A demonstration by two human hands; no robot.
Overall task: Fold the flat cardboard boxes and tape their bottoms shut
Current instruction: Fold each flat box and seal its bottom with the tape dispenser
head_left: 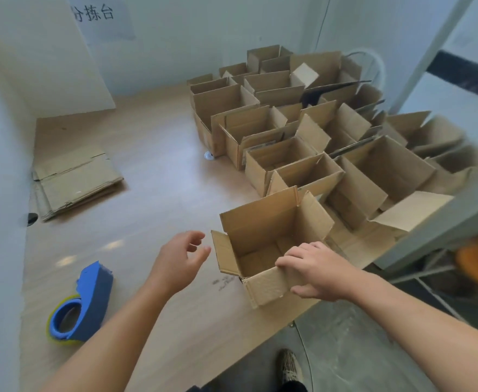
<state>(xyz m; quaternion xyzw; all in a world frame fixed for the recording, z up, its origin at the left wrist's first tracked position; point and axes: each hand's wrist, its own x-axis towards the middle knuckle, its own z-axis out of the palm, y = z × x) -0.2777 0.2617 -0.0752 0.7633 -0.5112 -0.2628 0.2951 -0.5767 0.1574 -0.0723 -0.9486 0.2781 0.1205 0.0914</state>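
Open-topped brown corrugated cardboard box upright at table's near edge, flaps raised, cut edges ragged. Right hand grasps its near wall, fingers over rim, thumb outside. Left hand released, fingers loosely curved, just beside box's left flap, not touching. Blue plastic tape dispenser with yellow-edged roll lies toward near-left corner of pale wood-grain table. Stack of flat cardboard sheets at left edge. Cluster of erected open boxes fills far-right corner.
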